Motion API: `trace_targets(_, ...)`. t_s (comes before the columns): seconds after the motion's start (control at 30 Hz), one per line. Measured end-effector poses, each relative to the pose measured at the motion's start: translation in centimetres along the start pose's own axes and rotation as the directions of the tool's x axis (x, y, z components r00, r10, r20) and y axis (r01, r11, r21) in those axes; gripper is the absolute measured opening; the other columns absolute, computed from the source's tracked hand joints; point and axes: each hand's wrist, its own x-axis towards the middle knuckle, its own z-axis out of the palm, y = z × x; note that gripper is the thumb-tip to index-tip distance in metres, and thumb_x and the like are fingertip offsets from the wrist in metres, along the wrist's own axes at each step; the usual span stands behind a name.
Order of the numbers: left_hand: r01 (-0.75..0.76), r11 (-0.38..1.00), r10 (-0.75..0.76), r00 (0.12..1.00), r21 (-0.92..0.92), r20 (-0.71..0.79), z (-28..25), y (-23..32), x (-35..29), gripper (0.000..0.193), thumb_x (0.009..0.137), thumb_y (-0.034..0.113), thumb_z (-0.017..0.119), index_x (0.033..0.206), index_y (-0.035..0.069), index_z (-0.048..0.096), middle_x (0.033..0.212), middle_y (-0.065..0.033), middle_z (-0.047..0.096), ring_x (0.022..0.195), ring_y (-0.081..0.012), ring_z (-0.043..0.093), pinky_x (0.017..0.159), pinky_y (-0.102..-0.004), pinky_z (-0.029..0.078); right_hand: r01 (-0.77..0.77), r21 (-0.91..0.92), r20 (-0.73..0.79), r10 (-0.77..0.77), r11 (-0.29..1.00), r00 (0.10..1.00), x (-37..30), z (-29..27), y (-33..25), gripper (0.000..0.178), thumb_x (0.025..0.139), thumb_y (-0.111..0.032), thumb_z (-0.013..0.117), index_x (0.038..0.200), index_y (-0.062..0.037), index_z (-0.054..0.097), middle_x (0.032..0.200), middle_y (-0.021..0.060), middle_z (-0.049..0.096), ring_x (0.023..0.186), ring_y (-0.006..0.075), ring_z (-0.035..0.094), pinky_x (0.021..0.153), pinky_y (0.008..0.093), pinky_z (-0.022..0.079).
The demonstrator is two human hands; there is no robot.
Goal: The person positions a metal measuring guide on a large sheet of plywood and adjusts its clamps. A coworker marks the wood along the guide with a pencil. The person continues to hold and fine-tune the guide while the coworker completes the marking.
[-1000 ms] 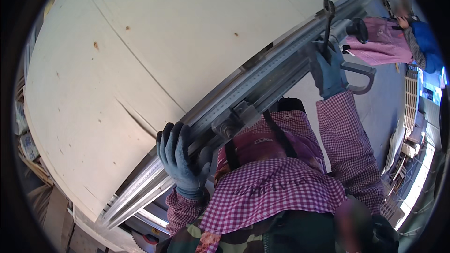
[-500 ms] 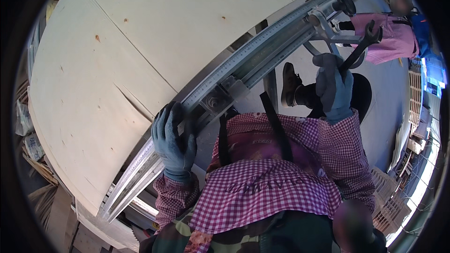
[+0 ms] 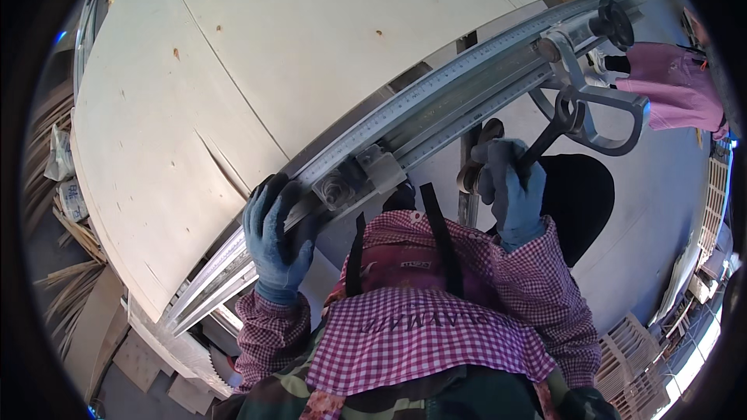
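My left hand (image 3: pixel 278 241), in a blue-grey work glove, rests over the metal rail (image 3: pixel 447 89) at the edge of a pale wooden board (image 3: pixel 194 93). Its fingers lie loosely bent, the thumb apart. Close beside it a bolted clamp block (image 3: pixel 342 183) sits on the rail. My right hand (image 3: pixel 511 190), gloved alike, is closed round a dark open-ended spanner (image 3: pixel 550 140). The spanner's jaws point up and right and overlap a grey looped metal bracket (image 3: pixel 622 99) in view; whether they touch cannot be told. A black knob (image 3: pixel 615 25) tops the bracket's end of the rail.
Another person in a pink checked garment (image 3: pixel 673 82) is at the far right. Wood strips (image 3: pixel 78 264) and offcuts (image 3: pixel 140 362) lie on the floor at left. Slatted pallets (image 3: pixel 630 358) stand at lower right. My knee (image 3: pixel 576 202) is under the right arm.
My right hand has come lower and left with the spanner, its jaws now in front of the bracket. The left hand stays on the rail. The whole view has shifted slightly.
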Motion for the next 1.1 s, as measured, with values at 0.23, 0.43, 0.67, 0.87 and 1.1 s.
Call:
trace_targets(0.23,-0.039,0.999,0.038,0.999,0.021,0.013,1.0,1.8,1.7,0.063,0.071,0.021,0.085,0.126,0.008,0.059,0.134,-0.0181,0.057,0.124,-0.0392,0.054,0.102,-0.0496,0.045,0.004,0.185,0.172,-0.037,0.983,0.984,2.2,-1.4,1.7,0.021,0.101,-0.015,0.053,0.106,0.0035,0.061,0.084,0.0107,0.067,0.05,0.0095,0.054,0.042,0.0234,0.038)
trace_targets(0.43,0.016,1.0,-0.016,1.0,-0.02,0.002,1.7,1.6,1.6,0.068,0.069,0.022,0.086,0.128,0.008,0.055,0.133,-0.019,0.058,0.123,-0.0388,0.056,0.101,-0.0489,0.046,0.083,0.064,0.229,-0.096,0.995,0.969,3.1,0.5,0.9,0.026,0.102,-0.02,0.051,0.108,0.004,0.058,0.085,0.0127,0.067,0.049,0.0111,0.053,0.042,0.0247,0.037)
trace_targets(0.67,0.014,1.0,-0.014,1.0,0.002,0.019,1.6,1.7,2.1,0.066,0.07,0.03,0.084,0.128,0.01,0.06,0.132,-0.0157,0.059,0.122,-0.0372,0.056,0.101,-0.0474,0.046,0.069,0.086,0.301,-0.091,0.994,0.949,3.4,0.0,1.6,0.034,0.102,-0.031,0.053,0.109,0.0022,0.056,0.086,0.0138,0.065,0.052,0.013,0.053,0.044,0.0262,0.037)
trace_targets(0.87,0.056,0.998,-0.056,0.997,0.019,0.043,1.9,2.0,2.8,0.07,0.067,0.033,0.086,0.129,0.011,0.061,0.134,-0.0139,0.059,0.121,-0.0355,0.057,0.101,-0.0459,0.047,-0.015,0.096,0.334,-0.018,0.995,0.942,3.6,-0.5,1.6,0.036,0.101,-0.034,0.055,0.108,0.002,0.055,0.086,0.0134,0.063,0.052,0.0118,0.049,0.045,0.0262,0.035)
trace_targets(1.1,0.081,0.996,-0.083,0.993,0.02,0.079,1.9,2.4,3.4,0.075,0.062,0.034,0.088,0.129,0.012,0.062,0.134,-0.0123,0.059,0.123,-0.034,0.056,0.102,-0.046,0.045,-0.023,0.199,0.395,-0.058,0.98,0.917,4.1,-2.5,3.5,0.026,0.099,-0.021,0.055,0.114,0.0001,0.054,0.09,0.0136,0.064,0.062,0.0146,0.058,0.053,0.0275,0.045)
